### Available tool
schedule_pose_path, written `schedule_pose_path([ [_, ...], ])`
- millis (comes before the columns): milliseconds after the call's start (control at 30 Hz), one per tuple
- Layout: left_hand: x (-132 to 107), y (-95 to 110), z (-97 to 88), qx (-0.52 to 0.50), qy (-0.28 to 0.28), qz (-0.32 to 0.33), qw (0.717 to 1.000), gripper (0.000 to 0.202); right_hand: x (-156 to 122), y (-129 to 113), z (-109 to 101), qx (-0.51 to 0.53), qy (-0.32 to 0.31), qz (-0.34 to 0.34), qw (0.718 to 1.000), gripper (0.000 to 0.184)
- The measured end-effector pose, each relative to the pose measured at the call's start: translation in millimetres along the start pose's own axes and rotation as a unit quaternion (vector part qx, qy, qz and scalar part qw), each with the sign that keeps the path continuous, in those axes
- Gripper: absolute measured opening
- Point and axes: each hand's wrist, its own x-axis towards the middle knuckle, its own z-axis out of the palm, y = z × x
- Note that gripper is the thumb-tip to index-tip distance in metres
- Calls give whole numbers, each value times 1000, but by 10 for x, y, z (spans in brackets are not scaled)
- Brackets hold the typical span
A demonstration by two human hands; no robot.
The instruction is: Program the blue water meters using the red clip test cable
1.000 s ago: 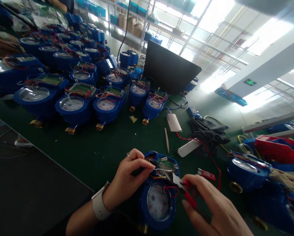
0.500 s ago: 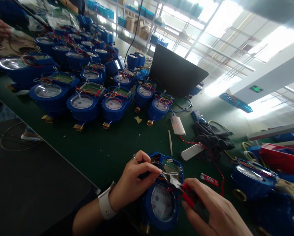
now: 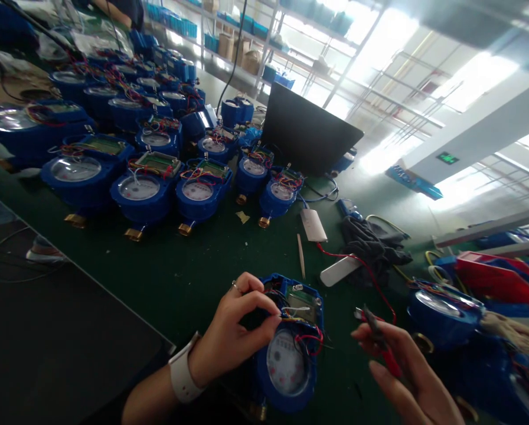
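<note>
A blue water meter (image 3: 286, 366) with its lid off lies on the green table in front of me. Its small circuit board and display (image 3: 304, 304) show at the top, with red, black and white wires around them. My left hand (image 3: 240, 321) is over the meter's left side, thumb and forefinger pinched on a thin white wire (image 3: 294, 309). To the right, clear of the meter, my right hand (image 3: 401, 366) holds red-handled pliers (image 3: 383, 342), their dark jaws pointing up and left.
Several blue meters (image 3: 140, 189) stand in rows at the left and back. A dark laptop (image 3: 309, 130), a white box (image 3: 313, 225), a wooden stick (image 3: 301, 256), a grey cloth (image 3: 371, 245) and a red bin (image 3: 495, 277) are around the table. More meters (image 3: 444, 307) are at right.
My right hand has drawn the pliers away from the meter's wires to the right. My left hand remains pinched at the wires. The whole view has shifted slightly.
</note>
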Motion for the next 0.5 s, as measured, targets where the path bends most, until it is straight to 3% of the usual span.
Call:
schedule_pose_path([
  [67,-26,24,-20,9,-9,3,1000,14,-83,272,50,-55,5,28,998,38],
  [167,-91,26,-43,29,-9,21,999,17,-216,599,172,-129,18,10,991,39],
  [333,-209,-25,-116,99,-24,40,994,19,-359,787,180,-149,-34,-44,987,42],
  [433,-247,-36,-210,137,-23,50,989,16,-366,834,2,-89,16,92,992,42],
  [500,-255,-35,-266,150,-19,44,988,15,-330,920,-122,-67,68,211,973,54],
])
